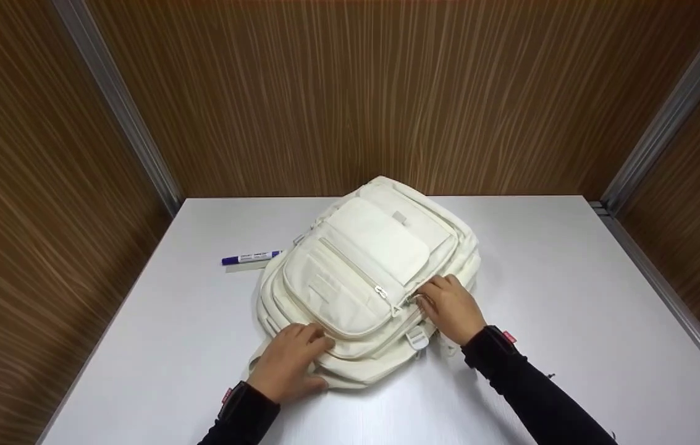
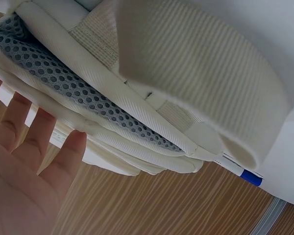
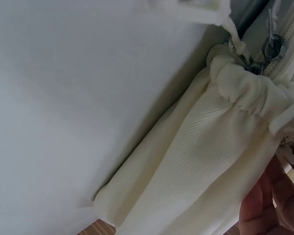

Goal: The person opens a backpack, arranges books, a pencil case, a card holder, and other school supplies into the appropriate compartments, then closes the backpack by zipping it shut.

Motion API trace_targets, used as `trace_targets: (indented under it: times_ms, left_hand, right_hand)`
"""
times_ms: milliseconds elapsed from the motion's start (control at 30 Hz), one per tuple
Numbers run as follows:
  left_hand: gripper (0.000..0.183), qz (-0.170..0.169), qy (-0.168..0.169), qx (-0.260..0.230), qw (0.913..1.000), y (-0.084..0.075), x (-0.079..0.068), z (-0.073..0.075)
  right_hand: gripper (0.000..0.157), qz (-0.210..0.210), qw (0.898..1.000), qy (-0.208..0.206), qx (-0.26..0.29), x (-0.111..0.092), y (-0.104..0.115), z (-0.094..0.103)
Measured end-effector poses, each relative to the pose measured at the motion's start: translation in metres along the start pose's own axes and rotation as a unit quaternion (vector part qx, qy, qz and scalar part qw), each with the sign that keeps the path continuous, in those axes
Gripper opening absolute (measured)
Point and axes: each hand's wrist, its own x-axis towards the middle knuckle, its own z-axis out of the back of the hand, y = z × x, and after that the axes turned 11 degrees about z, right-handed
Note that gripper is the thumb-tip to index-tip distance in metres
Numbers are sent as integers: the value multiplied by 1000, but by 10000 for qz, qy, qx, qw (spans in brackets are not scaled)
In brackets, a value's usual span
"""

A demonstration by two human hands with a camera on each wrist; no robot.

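A cream backpack [image 1: 368, 247] lies front side up, tilted across the white table. My left hand [image 1: 291, 361] rests on its near left edge, fingers spread over the fabric and thumb apart. In the left wrist view, that hand's extended fingers [image 2: 71, 147] touch the padded rim beside grey mesh. At the bag's right side, my right hand [image 1: 453, 309] has bent fingers and pinches a small zipper pull [image 1: 412, 299], partly hidden by the fingertips. The right wrist view shows its fingers [image 3: 262, 208] by a gathered side pocket [image 3: 196, 152].
A blue-capped marker [image 1: 255, 257] and a thin pale strip [image 1: 244, 267] lie left of the backpack, their right ends meeting its edge. A white side buckle [image 1: 417, 338] hangs near my right hand. Wood-grain panels [image 1: 350, 99] enclose the white table [image 1: 547, 278].
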Motion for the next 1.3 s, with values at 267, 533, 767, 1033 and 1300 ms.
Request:
trace_targets:
  times_ms: [267,533,767,1033,1300]
  left_hand:
    - [58,17,-104,69,9999,-1,3,-4]
    - [55,-21,-191,-9,9998,-3,8,-13]
    - [56,-235,-602,242,9976,-16,15,-22]
    - [56,-37,-731,512,9960,-34,21,-29]
    - [54,251,-918,668,9932,-59,28,-38]
  right_hand:
    - [3,-162,9992,-52,372,-15,10,12]
    - [10,-322,9969,256,665,-22,24,12]
    - [8,-453,9966,221,650,-25,28,10]
    - [10,-508,9966,128,643,-29,32,8]
    - [11,-492,9969,61,605,-31,35,6]
